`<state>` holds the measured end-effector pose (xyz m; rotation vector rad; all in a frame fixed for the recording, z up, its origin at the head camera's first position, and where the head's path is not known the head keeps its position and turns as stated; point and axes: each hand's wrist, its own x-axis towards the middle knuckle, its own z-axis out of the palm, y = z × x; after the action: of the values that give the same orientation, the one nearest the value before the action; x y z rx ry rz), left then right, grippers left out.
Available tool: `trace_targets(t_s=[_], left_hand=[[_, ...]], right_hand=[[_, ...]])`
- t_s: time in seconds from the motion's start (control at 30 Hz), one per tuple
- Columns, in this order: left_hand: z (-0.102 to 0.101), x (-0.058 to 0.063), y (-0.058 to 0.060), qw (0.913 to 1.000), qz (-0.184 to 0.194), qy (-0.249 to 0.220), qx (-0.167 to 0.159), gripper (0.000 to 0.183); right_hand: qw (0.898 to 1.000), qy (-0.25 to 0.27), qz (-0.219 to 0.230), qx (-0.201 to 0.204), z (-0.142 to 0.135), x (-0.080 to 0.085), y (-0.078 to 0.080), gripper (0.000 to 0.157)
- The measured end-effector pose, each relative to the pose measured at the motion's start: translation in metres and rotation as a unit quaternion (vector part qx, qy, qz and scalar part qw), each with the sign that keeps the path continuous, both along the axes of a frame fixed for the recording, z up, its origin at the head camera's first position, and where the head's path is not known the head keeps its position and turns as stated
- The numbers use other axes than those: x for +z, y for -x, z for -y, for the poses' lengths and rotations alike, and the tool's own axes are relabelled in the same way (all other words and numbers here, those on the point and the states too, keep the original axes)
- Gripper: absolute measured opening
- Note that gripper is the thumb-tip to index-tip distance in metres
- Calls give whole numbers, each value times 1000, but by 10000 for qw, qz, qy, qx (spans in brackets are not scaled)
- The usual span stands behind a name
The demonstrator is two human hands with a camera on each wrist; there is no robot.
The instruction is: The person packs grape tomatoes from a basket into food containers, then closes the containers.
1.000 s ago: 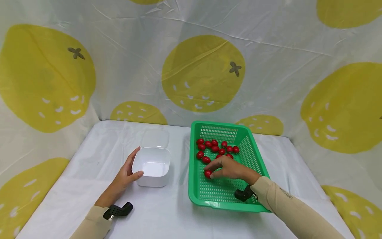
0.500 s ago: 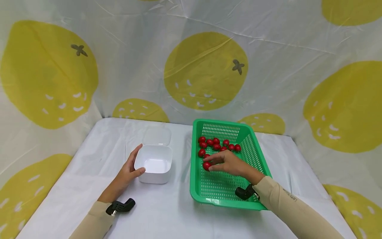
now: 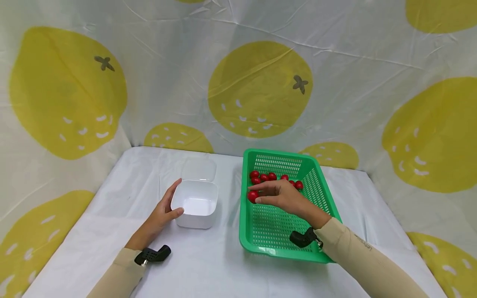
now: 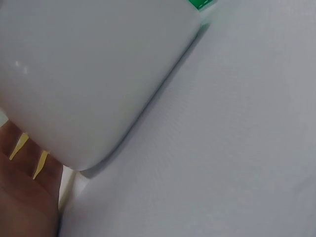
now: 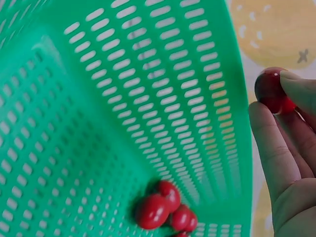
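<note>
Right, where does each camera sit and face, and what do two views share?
Head-worn: faces forward and down at the white box and green basket; left hand, right hand and sleeves show.
On left wrist: faces the box's side; part of left hand shows.
On right wrist: faces into the basket; right hand shows.
Head and right-wrist views share the pinched red fruit.

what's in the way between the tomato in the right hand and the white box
Only the left wall of the green basket seems to stand between the tomato in the right hand and the white box. Nothing else visible does: the left hand holds the box from its left side, and the box's top is open.
</note>
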<state>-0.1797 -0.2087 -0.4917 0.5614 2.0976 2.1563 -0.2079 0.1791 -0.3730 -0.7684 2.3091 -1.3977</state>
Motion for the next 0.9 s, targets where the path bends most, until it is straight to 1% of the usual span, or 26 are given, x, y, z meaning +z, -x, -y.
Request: trace_targets(t_s=[0.1,0.27,0.43,0.57,0.77,0.9], left_hand=[[0,2,0,10000,25,36,19,82],[-2,3,-1,9999,114,50,44,83],[-4,2,-1,9999,123,-15,50,82],[-4,1,0,9999,86,-32,73,83],[-5,3,-1,9999,60,-89,59,82],[-4,2,-1,9999,86,-71,66,82]], right_hand=[[10000,64,-15,63,10,4,1,38],[9997,168,3,193,27,4,2,37],[9991,332,55,247,44,0,6,37],[9989,341,56,325,56,-3,12,37],[9970,501,199,556,74,-8,18,35],[9959,595,176,652,86,-10,21,34]])
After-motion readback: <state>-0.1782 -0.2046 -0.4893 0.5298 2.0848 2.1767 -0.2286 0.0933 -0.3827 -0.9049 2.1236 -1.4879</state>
